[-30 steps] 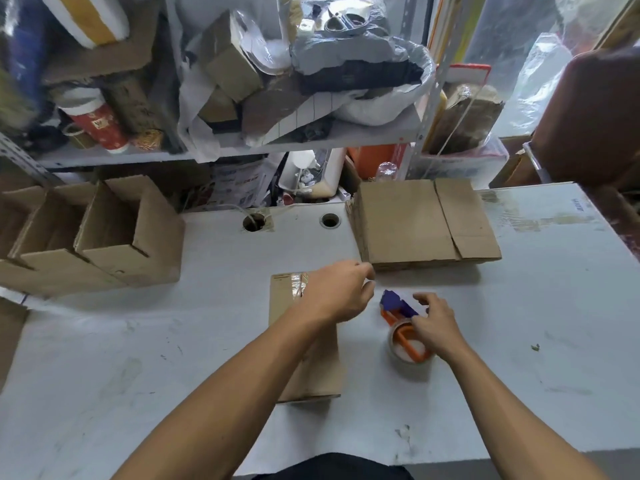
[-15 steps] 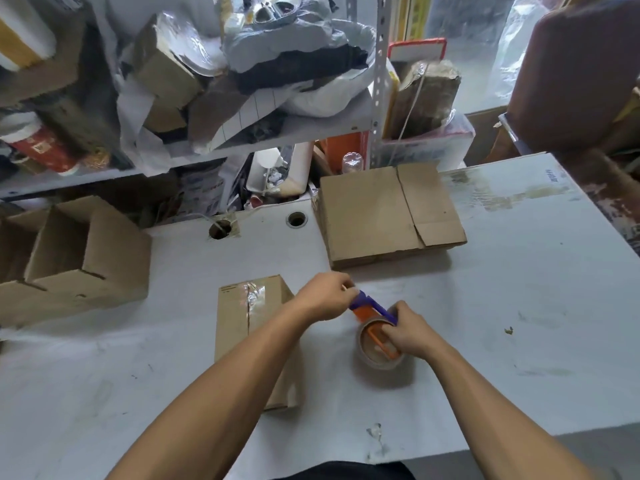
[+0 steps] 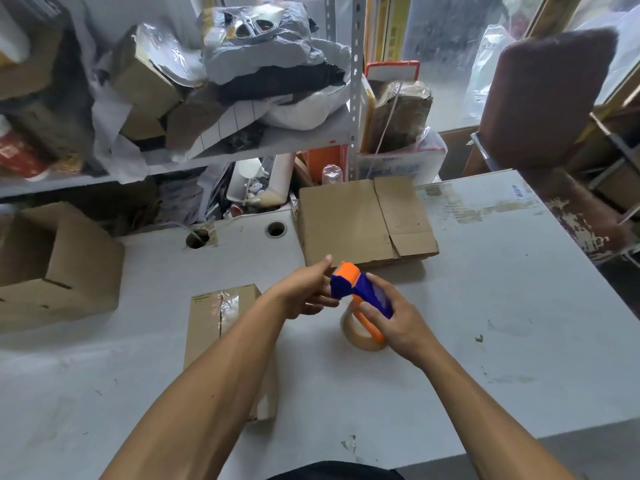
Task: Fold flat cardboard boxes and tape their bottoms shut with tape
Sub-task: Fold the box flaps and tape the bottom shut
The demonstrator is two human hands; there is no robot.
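Observation:
A blue and orange tape dispenser (image 3: 360, 292) with a clear tape roll (image 3: 360, 336) is held over the middle of the table. My right hand (image 3: 398, 317) grips its blue body. My left hand (image 3: 306, 291) touches the dispenser's orange front end, fingers loosely curled. A small folded box (image 3: 214, 327) with shiny tape across its upward face lies under my left forearm. A stack of flat cardboard boxes (image 3: 360, 221) sits behind the hands.
Folded open boxes (image 3: 59, 268) stand at the table's left edge. A cluttered metal shelf (image 3: 242, 150) rises behind the white table (image 3: 519, 306), which has two round holes (image 3: 275, 229). A brown chair back (image 3: 540, 98) is at the right.
My right hand has lifted the dispenser off the table and tilted it up. My left hand moved from the taped box to the dispenser's front end.

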